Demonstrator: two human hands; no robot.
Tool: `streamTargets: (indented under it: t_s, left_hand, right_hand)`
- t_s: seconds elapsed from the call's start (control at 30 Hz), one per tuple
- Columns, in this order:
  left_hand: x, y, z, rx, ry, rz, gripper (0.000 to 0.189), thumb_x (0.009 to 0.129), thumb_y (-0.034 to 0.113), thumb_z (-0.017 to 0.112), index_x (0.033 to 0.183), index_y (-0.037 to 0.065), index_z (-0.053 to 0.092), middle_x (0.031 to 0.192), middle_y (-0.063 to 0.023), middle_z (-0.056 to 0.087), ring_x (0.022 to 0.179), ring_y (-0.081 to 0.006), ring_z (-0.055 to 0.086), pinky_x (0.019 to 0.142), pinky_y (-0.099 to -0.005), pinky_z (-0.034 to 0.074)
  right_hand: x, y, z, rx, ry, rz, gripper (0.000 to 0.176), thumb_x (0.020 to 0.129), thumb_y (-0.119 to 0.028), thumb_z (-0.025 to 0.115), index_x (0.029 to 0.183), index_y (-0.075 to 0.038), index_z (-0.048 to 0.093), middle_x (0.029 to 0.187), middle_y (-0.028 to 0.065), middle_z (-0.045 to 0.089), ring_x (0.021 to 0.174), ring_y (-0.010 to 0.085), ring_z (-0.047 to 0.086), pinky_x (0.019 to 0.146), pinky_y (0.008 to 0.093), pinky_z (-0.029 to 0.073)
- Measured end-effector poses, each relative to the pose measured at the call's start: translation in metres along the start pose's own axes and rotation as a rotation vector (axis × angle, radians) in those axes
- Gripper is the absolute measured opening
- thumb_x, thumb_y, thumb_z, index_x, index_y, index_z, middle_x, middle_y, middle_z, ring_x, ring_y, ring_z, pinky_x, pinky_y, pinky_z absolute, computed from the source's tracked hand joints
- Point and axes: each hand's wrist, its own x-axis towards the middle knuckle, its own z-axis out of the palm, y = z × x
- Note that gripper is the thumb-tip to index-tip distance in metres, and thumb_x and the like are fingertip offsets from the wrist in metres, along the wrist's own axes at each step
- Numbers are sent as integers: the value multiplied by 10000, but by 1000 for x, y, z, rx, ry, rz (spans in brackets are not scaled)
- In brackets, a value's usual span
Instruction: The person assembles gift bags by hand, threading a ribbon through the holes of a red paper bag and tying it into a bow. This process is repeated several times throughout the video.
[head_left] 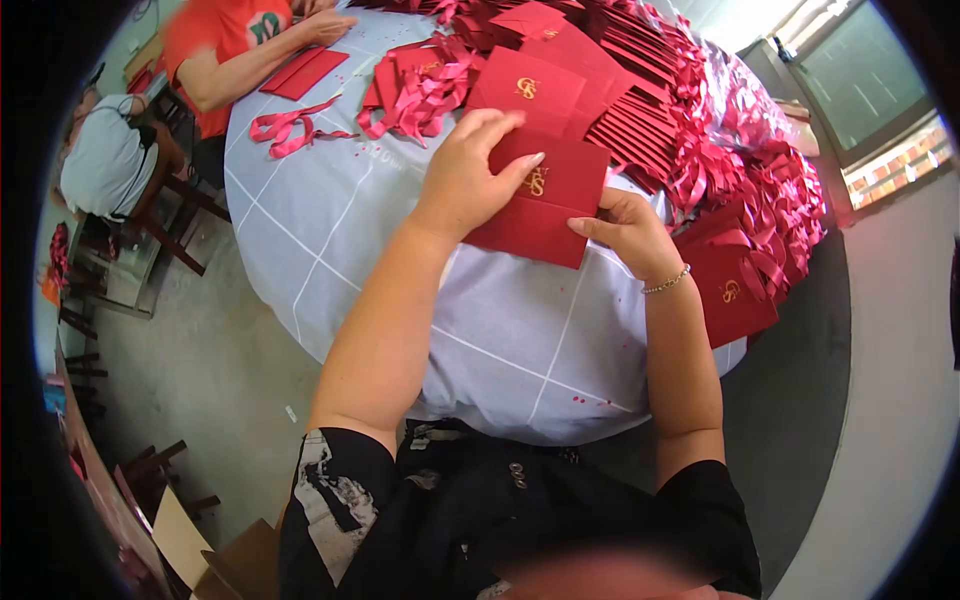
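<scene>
Between my two hands is a red paper bag with a gold emblem, lying flat over the cloth-covered table. My left hand is on its left side, thumb on the front near the emblem and fingers curled at the upper left edge. My right hand, with a bracelet at the wrist, pinches the bag's right edge between thumb and fingers. Just beyond lies another red bag with the same emblem. Near it on the left are pink ribbons on red bags.
Packed red bags with ribbons curve round the table's far right. A loose ribbon and a red bag lie at the left. Beside them is a person in a red shirt. A wooden stool stands on the floor.
</scene>
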Motion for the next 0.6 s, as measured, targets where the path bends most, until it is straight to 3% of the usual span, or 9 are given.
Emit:
streamTargets:
  t_s: [0.13, 0.23, 0.3, 0.33, 0.4, 0.43, 0.47, 0.57, 0.6]
  left_hand:
    - [-6, 1, 6, -56, -82, -37, 471, 729, 142, 821, 1153, 7, 667, 1132, -141, 644, 1061, -304, 631, 930, -359, 507]
    - [-8, 4, 8, -88, -171, -21, 484, 698, 101, 831, 1142, 8, 664, 1135, -133, 638, 1068, -297, 625, 933, -355, 504]
    - [-8, 6, 10, -103, -186, -28, 456, 684, 85, 835, 1097, 4, 658, 1135, -129, 634, 1057, -292, 622, 927, -353, 503]
    - [-8, 6, 12, -120, -182, -42, 430, 671, 69, 839, 1051, -1, 651, 1135, -124, 631, 1045, -288, 620, 921, -351, 501]
    - [-10, 4, 14, -106, -206, -99, 409, 660, 90, 851, 988, -7, 626, 1117, -127, 631, 1016, -284, 618, 896, -352, 503]
    - [-10, 2, 15, -92, -214, -159, 399, 650, 110, 864, 924, -12, 601, 1100, -130, 631, 986, -281, 617, 872, -352, 505]
    - [-11, -1, 14, -89, -221, -159, 399, 650, 110, 864, 924, -12, 601, 1100, -130, 631, 986, -281, 617, 872, -352, 505]
    - [-12, -11, 12, 60, -332, -220, 447, 626, 187, 901, 829, -2, 550, 964, -146, 649, 863, -273, 627, 776, -361, 514]
    - [-12, -13, 11, 59, -385, -360, 470, 616, 222, 913, 812, 1, 547, 894, -152, 647, 810, -270, 628, 737, -367, 514]
  right_hand:
    - [0, 31, -11, 170, 33, 33, 304, 892, -43, 715, 1177, 45, 657, 1076, 50, 713, 981, 120, 656, 901, 261, 528]
    - [-2, 38, -15, 71, 60, 73, 295, 907, -77, 714, 1168, 48, 654, 1064, 48, 711, 973, 107, 648, 876, 248, 519]
    - [-1, 37, -16, 51, 202, 63, 236, 923, -119, 701, 1102, 33, 680, 943, 16, 710, 827, 82, 637, 744, 254, 522]
    - [5, 48, -20, 34, 261, -83, 281, 908, -202, 729, 1058, 30, 679, 889, 37, 715, 779, 104, 640, 699, 279, 520]
    - [6, 52, -29, -405, 468, -139, 319, 920, -206, 725, 1106, 45, 662, 924, 79, 708, 809, 104, 632, 715, 275, 514]
    - [6, 59, -30, -657, 631, -267, 329, 878, -201, 755, 1090, 36, 668, 864, 129, 699, 757, 162, 649, 704, 299, 524]
    - [5, 62, -31, -651, 633, -263, 329, 878, -201, 755, 1090, 36, 668, 864, 129, 699, 757, 162, 649, 704, 299, 524]
    - [0, 62, -33, -636, 300, -165, 230, 836, -142, 747, 980, 25, 682, 735, 128, 672, 617, 205, 600, 625, 321, 490]
    - [-2, 57, -34, -633, 302, -164, 230, 836, -142, 747, 980, 25, 682, 735, 128, 672, 617, 205, 600, 625, 321, 490]
